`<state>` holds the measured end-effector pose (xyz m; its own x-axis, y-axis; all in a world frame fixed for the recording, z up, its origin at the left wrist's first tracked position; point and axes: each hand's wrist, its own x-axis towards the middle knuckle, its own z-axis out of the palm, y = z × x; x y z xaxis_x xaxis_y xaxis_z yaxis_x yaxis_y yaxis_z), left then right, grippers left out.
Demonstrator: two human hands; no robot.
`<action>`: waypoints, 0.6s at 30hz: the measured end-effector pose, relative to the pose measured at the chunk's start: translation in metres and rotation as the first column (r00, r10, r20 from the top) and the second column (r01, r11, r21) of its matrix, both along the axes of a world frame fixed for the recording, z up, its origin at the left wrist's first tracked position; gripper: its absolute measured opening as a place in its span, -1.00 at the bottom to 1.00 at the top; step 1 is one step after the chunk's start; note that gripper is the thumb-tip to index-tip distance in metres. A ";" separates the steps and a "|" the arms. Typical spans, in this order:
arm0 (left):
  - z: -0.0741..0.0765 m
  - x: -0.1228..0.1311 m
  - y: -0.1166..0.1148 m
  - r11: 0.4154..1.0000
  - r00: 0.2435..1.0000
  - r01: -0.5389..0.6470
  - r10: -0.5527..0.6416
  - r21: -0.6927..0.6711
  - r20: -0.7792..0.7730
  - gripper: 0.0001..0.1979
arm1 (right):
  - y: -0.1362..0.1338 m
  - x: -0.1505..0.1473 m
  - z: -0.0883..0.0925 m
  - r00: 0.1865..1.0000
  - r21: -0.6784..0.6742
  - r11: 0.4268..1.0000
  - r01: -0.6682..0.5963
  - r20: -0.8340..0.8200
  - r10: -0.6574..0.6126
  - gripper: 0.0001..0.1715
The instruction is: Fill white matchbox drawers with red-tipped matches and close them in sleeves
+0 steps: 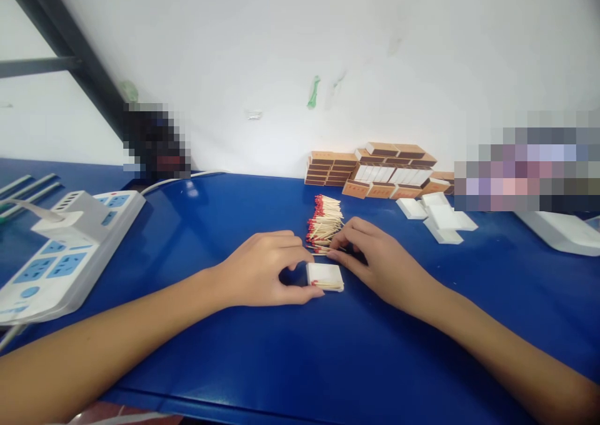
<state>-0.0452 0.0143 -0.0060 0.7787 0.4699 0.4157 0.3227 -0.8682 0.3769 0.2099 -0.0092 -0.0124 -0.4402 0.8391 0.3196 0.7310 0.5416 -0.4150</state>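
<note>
A small white matchbox tray (322,272) lies on the blue table with a few matches (329,285) along its near side. My left hand (262,269) steadies this tray from the left, thumb at the near edge and fingers curled at the far edge. Just beyond is a pile of red-headed matches (325,217), their heads mostly pointing left. The thumb and fingertips of my right hand (375,253) are pinched on matches at the pile's near right end; how many they grip is hidden.
Stacked matchboxes (330,167) and a row of further matchboxes (394,174) stand against the wall. Several empty white trays (443,217) lie in a loose heap to the right. A white power strip (70,262) with a plugged-in adapter occupies the table's left side.
</note>
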 end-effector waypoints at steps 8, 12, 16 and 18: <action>0.001 0.000 0.000 1.000 1.000 -0.011 0.011 0.005 0.012 -0.67 | -0.001 0.010 -0.003 0.993 -0.011 1.000 0.010 0.121 -0.008 -0.84; 0.000 -0.002 0.001 1.000 1.000 -0.022 0.022 0.003 0.012 -0.67 | 0.001 0.014 -0.002 0.993 -0.043 0.999 0.004 0.121 0.001 -0.83; -0.001 -0.001 0.002 0.999 0.999 -0.037 0.037 0.013 0.005 -0.67 | 0.001 0.019 0.005 0.996 -0.035 0.999 -0.004 0.090 0.007 -0.84; -0.001 -0.001 0.002 0.998 0.999 -0.054 0.054 0.020 0.003 -0.67 | -0.003 0.020 0.012 0.998 -0.018 1.000 -0.007 0.070 0.009 -0.84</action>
<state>-0.0463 0.0167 -0.0069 0.7515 0.5029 0.4270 0.3686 -0.8569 0.3605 0.2294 -0.0118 -0.0007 -0.4676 0.8406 0.2732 0.7541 0.5407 -0.3728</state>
